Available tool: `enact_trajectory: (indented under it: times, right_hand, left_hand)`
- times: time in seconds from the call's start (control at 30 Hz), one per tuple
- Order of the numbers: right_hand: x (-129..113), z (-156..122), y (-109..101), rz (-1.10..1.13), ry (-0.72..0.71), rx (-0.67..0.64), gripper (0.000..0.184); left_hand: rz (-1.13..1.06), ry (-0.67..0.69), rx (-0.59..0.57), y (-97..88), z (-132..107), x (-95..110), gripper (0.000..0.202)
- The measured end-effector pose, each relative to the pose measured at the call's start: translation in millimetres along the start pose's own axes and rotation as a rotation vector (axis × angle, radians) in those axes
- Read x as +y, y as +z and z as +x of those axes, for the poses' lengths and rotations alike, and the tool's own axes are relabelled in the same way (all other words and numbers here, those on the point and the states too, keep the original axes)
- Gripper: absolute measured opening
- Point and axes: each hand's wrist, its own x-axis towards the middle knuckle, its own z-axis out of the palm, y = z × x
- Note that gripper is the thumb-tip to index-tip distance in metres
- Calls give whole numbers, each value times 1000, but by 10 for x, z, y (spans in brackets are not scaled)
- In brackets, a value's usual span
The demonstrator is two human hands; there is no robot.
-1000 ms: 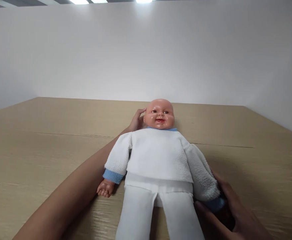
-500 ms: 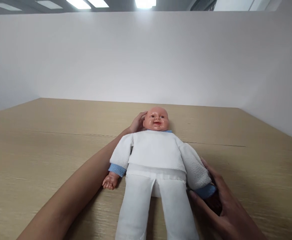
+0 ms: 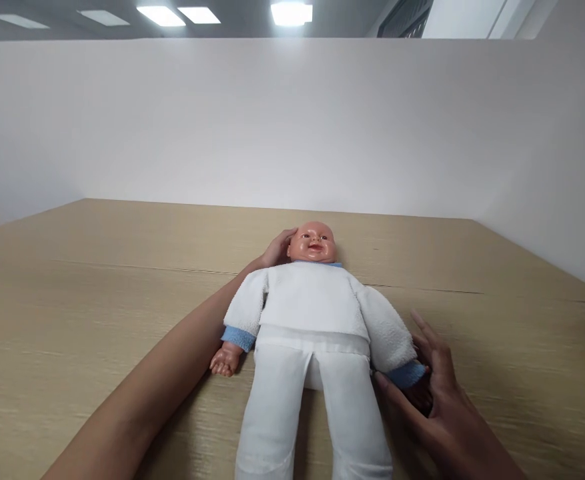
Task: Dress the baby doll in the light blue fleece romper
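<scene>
A baby doll [image 3: 312, 303] in a white fleece top with blue cuffs and white trousers lies on its back on the wooden table [image 3: 97, 287], head away from me. My left hand [image 3: 278, 249] cups the side of the doll's head, fingers curved against it. My right hand [image 3: 435, 393] is wrapped round the doll's hand and blue cuff at the lower right, thumb under and fingers over it.
A white partition wall [image 3: 292, 120] stands along the table's far and right edges. Ceiling lights show above it. My left forearm [image 3: 162, 380] lies across the table beside the doll.
The view has pulled back and up, so the doll looks smaller and lower. My right hand has loosened a little round the doll's cuff, its fingers more stretched. My left hand stays at the head.
</scene>
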Motion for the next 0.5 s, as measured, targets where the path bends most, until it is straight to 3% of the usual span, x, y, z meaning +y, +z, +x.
enact_trajectory:
  times: [0.33,0.4,0.5]
  right_hand:
    - [-6,-11,29,37,-82,-44,100]
    - [1,3,39,31,-145,-26,98]
    - [10,23,42,38,-204,-27,97]
  left_hand:
    - [46,-14,-31,28,-62,-3,63]
    - [51,24,15,18,-132,9,59]
    - [58,134,187,-42,-315,18,48]
